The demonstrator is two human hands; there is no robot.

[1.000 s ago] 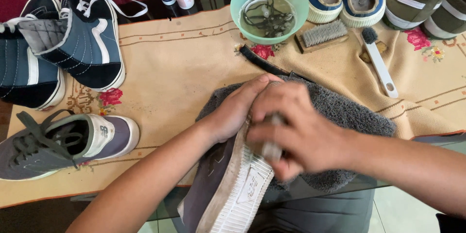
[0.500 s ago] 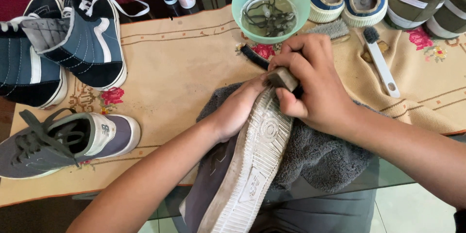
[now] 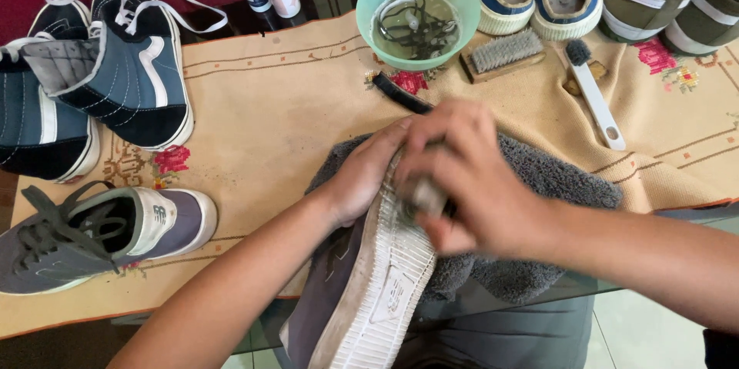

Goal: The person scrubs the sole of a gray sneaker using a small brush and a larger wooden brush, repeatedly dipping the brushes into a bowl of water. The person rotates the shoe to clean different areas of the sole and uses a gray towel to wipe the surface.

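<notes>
Left hand (image 3: 362, 180) grips the upturned shoe (image 3: 369, 284) on the grey towel (image 3: 554, 176) — sole exposed for scrubbing; right hand (image 3: 477, 184), just beside it, closes around a small brush (image 3: 426, 198) against the sole.

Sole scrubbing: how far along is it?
Done: laces soak in the bowl. In hand: the left hand steadies the shoe sole-up on the towel while the right hand rubs a brush on its sole. Left: the sole looks grimy; its mate lies unlaced beside it.
</notes>
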